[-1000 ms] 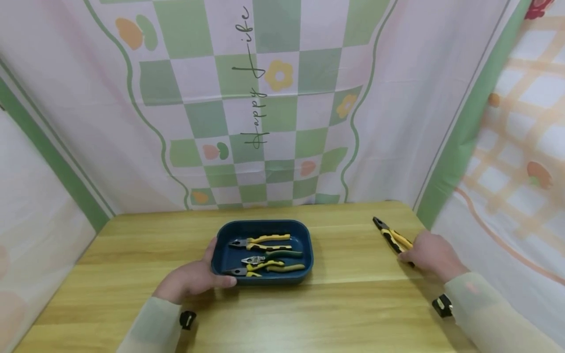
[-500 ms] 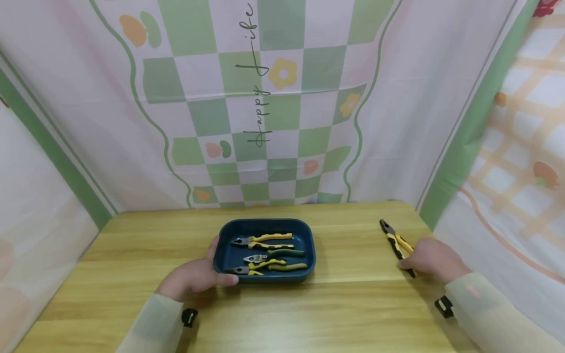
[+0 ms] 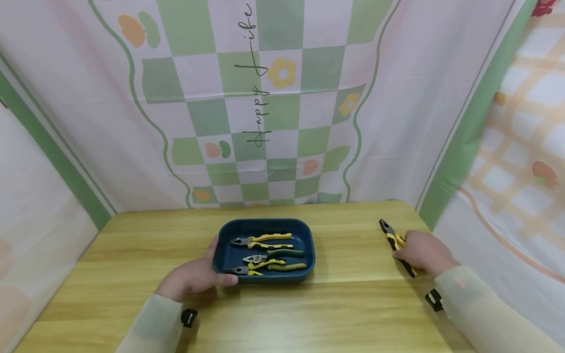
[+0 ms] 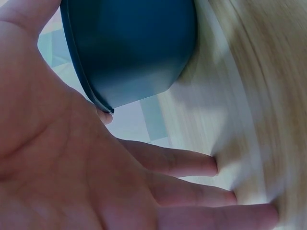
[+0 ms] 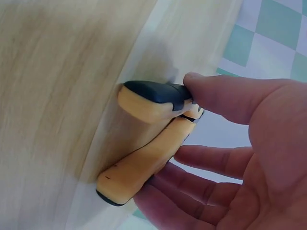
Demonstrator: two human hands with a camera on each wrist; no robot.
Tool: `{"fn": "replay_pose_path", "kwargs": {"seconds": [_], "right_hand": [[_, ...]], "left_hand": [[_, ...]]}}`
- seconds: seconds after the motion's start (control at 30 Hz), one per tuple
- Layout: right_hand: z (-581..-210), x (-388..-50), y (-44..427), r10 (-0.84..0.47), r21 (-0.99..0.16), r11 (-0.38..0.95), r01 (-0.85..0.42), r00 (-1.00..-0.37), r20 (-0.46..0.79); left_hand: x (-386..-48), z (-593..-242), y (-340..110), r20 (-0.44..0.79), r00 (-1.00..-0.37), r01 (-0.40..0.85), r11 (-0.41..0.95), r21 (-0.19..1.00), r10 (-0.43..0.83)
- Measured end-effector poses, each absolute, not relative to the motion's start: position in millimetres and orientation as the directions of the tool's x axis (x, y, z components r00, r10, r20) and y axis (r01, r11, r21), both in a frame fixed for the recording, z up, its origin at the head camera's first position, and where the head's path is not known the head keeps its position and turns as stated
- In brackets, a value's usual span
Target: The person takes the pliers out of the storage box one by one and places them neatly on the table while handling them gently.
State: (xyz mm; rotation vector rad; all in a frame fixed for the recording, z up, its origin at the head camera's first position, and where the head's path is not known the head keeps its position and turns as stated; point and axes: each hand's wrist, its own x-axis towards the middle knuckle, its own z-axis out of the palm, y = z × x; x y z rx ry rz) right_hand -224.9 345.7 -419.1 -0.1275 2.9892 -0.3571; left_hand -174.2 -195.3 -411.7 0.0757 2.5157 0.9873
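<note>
My left hand (image 3: pixel 194 275) holds the left end of a dark blue tray (image 3: pixel 275 279), thumb at the near side. In the left wrist view its other fingers (image 4: pixel 192 163) stretch toward the tabletop beside the tray wall (image 4: pixel 134 57). Inside lie yellow-and-black pliers (image 3: pixel 257 239), green-handled pliers (image 3: pixel 284 253) and yellow-handled pliers (image 3: pixel 242 270). At the right, my right hand (image 3: pixel 425 252) grips another pair of yellow-and-black pliers (image 3: pixel 392 239), their head pointing away. The right wrist view has the thumb on one handle (image 5: pixel 148 103) and fingers against the other, the handles spread apart.
The wooden table (image 3: pixel 344 314) carries the tray near its back middle. Behind it hangs a green-and-white checked cloth (image 3: pixel 282 113). A plaid-patterned cloth (image 3: pixel 521 171) closes the right side, close to my right hand. Pale cloth (image 3: pixel 35 215) hangs at the left.
Over the last second the pliers at the right have shifted slightly to the right in view. My right hand has since moved slightly left along their handles. The left hand stays on the tray.
</note>
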Motion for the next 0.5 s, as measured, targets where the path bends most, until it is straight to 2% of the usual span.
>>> {"fn": "replay_pose_path", "kwargs": {"seconds": [0.3, 0.5], "right_hand": [[-417.8, -224.1, 348.9, -0.122, -0.239, 0.967, -0.088, -0.984, -0.128], [-416.7, -226.9, 350.6, -0.101, -0.259, 0.964, -0.052, -0.978, -0.18]], "left_hand": [[-173.9, -411.6, -195.7, -0.376, -0.905, -0.102, 0.757, 0.645, 0.199], [-174.2, -411.4, -195.1, -0.373, -0.906, -0.101, 0.752, 0.651, 0.201]]}}
